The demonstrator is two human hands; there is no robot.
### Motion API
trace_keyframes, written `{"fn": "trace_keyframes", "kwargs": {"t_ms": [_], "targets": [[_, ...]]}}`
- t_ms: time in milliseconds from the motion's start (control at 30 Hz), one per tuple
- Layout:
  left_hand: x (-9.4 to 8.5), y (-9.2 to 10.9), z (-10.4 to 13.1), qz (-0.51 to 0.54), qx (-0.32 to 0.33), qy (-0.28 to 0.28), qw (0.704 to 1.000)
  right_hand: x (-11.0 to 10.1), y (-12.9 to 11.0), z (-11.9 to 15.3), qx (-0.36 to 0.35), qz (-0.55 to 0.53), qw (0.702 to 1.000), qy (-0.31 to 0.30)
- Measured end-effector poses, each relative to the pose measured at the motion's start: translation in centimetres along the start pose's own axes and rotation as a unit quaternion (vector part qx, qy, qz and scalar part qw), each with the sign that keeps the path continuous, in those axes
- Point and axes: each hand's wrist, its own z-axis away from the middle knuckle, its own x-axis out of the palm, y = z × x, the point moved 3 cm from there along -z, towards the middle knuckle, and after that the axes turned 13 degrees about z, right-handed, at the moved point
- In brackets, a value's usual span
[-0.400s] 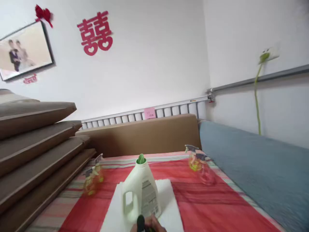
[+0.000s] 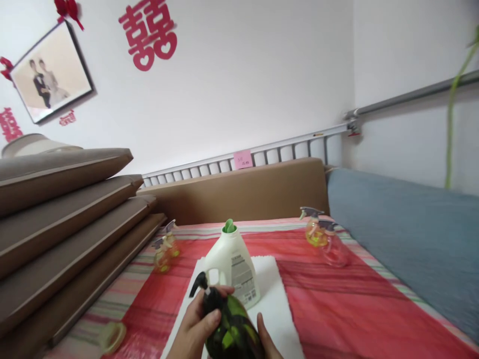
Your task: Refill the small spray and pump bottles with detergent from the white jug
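A dark green pump bottle [image 2: 235, 331] with a black pump head is tilted at the bottom middle. My left hand [image 2: 196, 321] is wrapped round its upper part, with the thumb lying near the collar. On the lower right side of the bottle is my right hand [image 2: 267, 343], mostly cut off by the bottom edge, its thumb along the bottle. Just behind stands a pale detergent jug [image 2: 220, 257] without its cap, a green spout showing in its mouth. The jug rests on a white cloth [image 2: 280, 294].
Yellow spray bottles [image 2: 162, 258] stand on the left, and more spray bottles [image 2: 333, 252] on the right. A pale round cap [image 2: 113, 338] lies at lower left. Stacked cushions [image 2: 75, 219] line the left side. A brown headboard [image 2: 243, 192] and a blue-grey padded side [image 2: 404, 224] bound the red striped sheet.
The pump bottle and both hands have risen into view from the bottom edge. The camera view has shifted, bringing the pale cap into sight.
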Motion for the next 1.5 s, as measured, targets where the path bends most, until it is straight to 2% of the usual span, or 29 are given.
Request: {"fn": "trace_keyframes", "kwargs": {"t_ms": [100, 200, 267, 367, 400, 467, 600, 767, 933, 1100, 1300, 1500], "targets": [[0.4, 1.4, -0.1, -0.024, -0.007, -0.065, 0.998, 0.9, 0.9, 0.8, 0.083, -0.074, 0.993, -0.032], [0.9, 1.9, -0.5, -0.01, 0.028, -0.089, 0.996, 1.0, 0.9, 1.4, 0.123, -0.097, 0.987, -0.039], [1.2, 1.4, -0.9, 0.007, 0.048, -0.07, 0.996, 0.8, 0.3, 1.7, 0.07, -0.082, 0.994, -0.001], [1.4, 0.4, -1.1, 0.019, 0.086, 0.026, 0.996, 0.6, -0.9, 2.3, -0.107, -0.038, 0.988, 0.108], [1.3, 0.1, -1.1, 0.015, 0.088, 0.056, 0.994, 0.6, -1.1, 2.5, -0.139, -0.031, 0.981, 0.135], [1.3, -0.1, -1.1, 0.004, 0.073, 0.069, 0.995, 0.6, -1.1, 2.8, -0.132, -0.037, 0.978, 0.159], [1.2, 0.1, -1.4, 0.02, 0.033, 0.003, 0.999, 0.3, -0.9, 3.0, -0.091, -0.06, 0.983, 0.151], [0.6, 0.1, -1.9, 0.014, 0.074, 0.062, 0.995, 0.0, -0.6, 2.8, -0.096, -0.053, 0.984, 0.138], [1.3, 0.1, -1.9, 0.016, 0.033, -0.005, 0.999, -0.2, -0.4, 2.6, -0.073, -0.068, 0.986, 0.133], [0.8, 0.4, -2.0, -0.008, 0.078, 0.052, 0.996, 0.0, -0.8, 2.8, -0.074, -0.054, 0.987, 0.132], [1.3, 0.0, -1.9, 0.007, 0.026, -0.003, 1.0, -0.2, -1.2, 3.3, -0.057, -0.067, 0.986, 0.142], [1.1, 0.8, -1.8, -0.028, 0.077, 0.055, 0.995, -0.4, -1.2, 3.5, -0.066, -0.055, 0.988, 0.125]]}}
